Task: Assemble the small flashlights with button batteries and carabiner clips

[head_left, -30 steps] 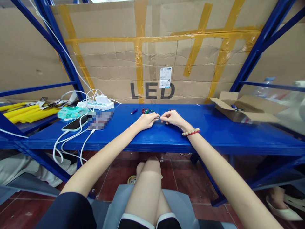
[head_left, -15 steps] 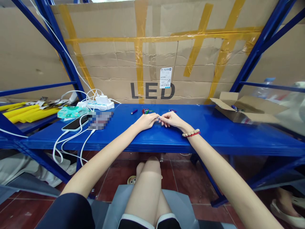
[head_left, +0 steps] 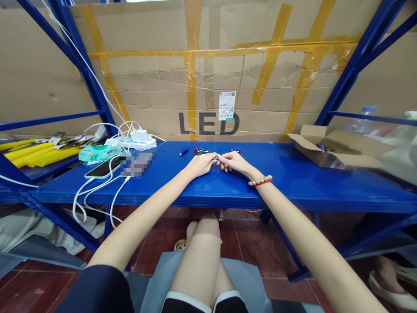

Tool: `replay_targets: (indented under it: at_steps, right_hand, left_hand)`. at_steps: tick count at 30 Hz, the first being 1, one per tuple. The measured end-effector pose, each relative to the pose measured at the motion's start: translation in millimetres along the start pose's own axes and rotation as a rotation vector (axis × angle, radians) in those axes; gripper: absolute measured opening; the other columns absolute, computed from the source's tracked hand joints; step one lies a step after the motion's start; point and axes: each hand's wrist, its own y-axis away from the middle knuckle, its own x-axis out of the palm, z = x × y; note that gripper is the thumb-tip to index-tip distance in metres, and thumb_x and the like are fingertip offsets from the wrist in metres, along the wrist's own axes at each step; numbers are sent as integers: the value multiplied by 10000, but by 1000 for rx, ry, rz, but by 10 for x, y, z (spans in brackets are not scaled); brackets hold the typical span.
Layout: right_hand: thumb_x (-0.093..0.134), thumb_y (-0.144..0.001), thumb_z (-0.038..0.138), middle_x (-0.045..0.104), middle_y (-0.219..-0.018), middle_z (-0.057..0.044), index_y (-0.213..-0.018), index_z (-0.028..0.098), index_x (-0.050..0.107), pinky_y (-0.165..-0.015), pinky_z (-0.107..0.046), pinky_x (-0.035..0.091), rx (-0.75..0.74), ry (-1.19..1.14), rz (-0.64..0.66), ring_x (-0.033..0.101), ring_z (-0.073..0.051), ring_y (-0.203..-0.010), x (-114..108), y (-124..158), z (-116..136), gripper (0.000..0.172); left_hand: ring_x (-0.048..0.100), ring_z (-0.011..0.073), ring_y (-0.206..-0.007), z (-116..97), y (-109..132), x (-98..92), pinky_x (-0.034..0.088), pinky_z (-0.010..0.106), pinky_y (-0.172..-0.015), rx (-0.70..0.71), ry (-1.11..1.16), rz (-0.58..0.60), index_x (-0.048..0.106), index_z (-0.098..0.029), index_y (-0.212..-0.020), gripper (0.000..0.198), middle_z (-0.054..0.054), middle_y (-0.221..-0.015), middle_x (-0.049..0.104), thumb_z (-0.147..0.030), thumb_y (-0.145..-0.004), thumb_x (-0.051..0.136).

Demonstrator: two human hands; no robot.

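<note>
My left hand point(head_left: 202, 164) and my right hand point(head_left: 235, 162) meet over the blue tabletop point(head_left: 276, 178), fingertips close together. Between them is a small slim piece point(head_left: 215, 158), mostly hidden by the fingers and too small to name. Both hands are closed, the right one in a pinch. Just beyond the left hand lie several small red and green slim pieces point(head_left: 202, 151). A short purple cylinder point(head_left: 183, 152) lies farther left. Behind the right hand, another slim dark piece point(head_left: 236, 151) is partly covered.
On the left, a phone point(head_left: 103, 168) with white cables lies before a white power strip point(head_left: 138, 141). Yellow packets point(head_left: 45, 155) are at far left. An open cardboard box point(head_left: 332, 150) sits at right. A large carton point(head_left: 156, 82) marked LED stands behind.
Both hands stay in nearly the same place, their fingertips shifting slightly. The metallic glint seen between them earlier is now less visible.
</note>
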Motion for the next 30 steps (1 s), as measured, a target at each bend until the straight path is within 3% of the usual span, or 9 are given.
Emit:
replay_targets:
  at_steps: [6, 12, 30]
  right_hand:
    - [650, -608, 639, 558, -516, -14, -608, 124, 606, -390, -198, 332, -49, 95, -168, 461, -68, -386, -10, 10, 1, 517]
    - [687, -598, 595, 596, -571, -23, -795, 118, 667, -429, -221, 367, -113, 174, -320, 479, -86, -410, -33, 5, -30, 516]
    - [677, -642, 547, 649, -721, -53, -923, 119, 668, -416, -216, 368, -163, 181, -274, 498, -78, -420, -17, 30, 12, 513]
  left_hand:
    - [610, 191, -994, 21, -16, 48, 485, 257, -719, -62, -97, -25, 531, -196, -1069, 233, 56, -1124, 637, -216, -926, 349]
    - [621, 201, -981, 33, -19, 72, 484, 264, -692, -110, -138, -48, 505, -196, -1124, 262, 62, -1134, 638, -256, -942, 326]
    - [606, 203, -1028, 42, -15, 80, 501, 283, -753, -72, -92, -28, 515, -194, -1132, 263, 63, -1163, 628, -234, -932, 348]
